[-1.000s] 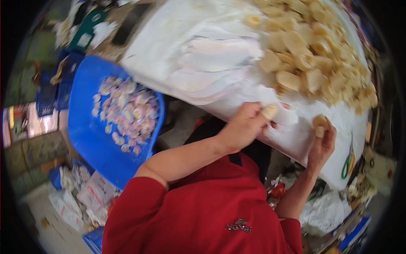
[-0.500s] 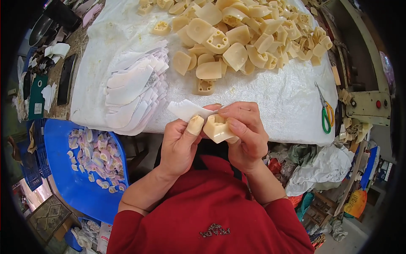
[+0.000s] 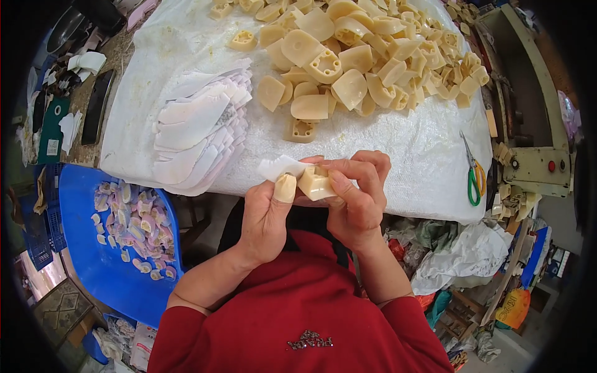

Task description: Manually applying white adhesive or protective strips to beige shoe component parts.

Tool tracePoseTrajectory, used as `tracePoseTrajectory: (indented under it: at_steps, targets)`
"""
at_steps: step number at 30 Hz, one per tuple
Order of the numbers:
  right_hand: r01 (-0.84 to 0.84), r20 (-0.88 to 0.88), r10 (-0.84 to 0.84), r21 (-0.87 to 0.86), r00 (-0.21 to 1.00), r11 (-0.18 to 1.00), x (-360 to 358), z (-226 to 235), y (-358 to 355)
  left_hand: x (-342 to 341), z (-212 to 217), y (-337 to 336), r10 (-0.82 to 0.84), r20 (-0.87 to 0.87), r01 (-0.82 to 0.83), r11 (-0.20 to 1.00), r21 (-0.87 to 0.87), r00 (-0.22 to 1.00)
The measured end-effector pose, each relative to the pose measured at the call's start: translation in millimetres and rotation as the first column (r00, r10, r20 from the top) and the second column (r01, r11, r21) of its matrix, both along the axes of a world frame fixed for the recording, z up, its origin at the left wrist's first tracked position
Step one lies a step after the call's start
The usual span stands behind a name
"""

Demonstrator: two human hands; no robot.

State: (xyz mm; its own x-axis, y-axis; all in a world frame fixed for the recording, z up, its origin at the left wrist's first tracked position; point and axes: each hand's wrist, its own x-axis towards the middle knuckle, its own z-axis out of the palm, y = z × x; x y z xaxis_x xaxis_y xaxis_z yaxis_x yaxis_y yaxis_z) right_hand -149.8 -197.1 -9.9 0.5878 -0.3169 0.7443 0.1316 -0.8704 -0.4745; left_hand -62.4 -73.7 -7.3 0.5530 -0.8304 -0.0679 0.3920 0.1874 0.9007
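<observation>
My right hand (image 3: pixel 357 196) grips a small beige plastic shoe heel (image 3: pixel 316 185), its hollow side up, just beyond the table's near edge. My left hand (image 3: pixel 266 211), with a pale cover over the thumb tip, pinches a white covering piece (image 3: pixel 280 167) against the heel's left side. One end of that piece sticks out to the left past the thumb. Fingers hide where the rest of it meets the heel. A fanned stack of similar white pieces (image 3: pixel 193 133) lies to the left on the table. Farther off is a large pile of beige heels (image 3: pixel 354 59).
A white woven sheet (image 3: pixel 261 133) covers the table. Scissors (image 3: pixel 474 174) with green and orange handles lie near its right edge. A blue tub (image 3: pixel 99 267) at the left holds several covered heels (image 3: pixel 140 230). Crumpled white plastic (image 3: pixel 460 255) is at the lower right.
The heel has been tilted, so its hollow opening shows less. The white piece's free end has drawn in closer to the left thumb. The whole view has shifted slightly.
</observation>
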Motion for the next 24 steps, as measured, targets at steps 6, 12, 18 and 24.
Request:
tracePoseTrajectory:
  at_steps: [6,12,18,24]
  targets:
    - [-0.01,0.071,0.009,0.006,0.997,1.0,0.6,-1.7,-5.9,10.0,8.6,0.7,0.164,0.355,-0.198,0.978,0.063,0.921]
    - [0.078,-0.326,-0.135,-0.184,0.936,0.98,-6.3,31.7,-1.6,12.1,12.6,3.9,0.155,0.567,-0.266,0.957,0.118,0.809]
    - [0.068,-0.447,-0.127,-0.147,0.885,0.987,-6.0,28.7,0.8,7.4,2.1,-3.0,0.165,0.821,-0.289,0.957,0.0,0.546]
    - [0.039,-0.316,-0.038,-0.004,0.948,0.999,-6.0,4.9,-7.4,5.2,-0.4,-1.6,0.163,0.811,-0.287,0.958,0.006,0.561]
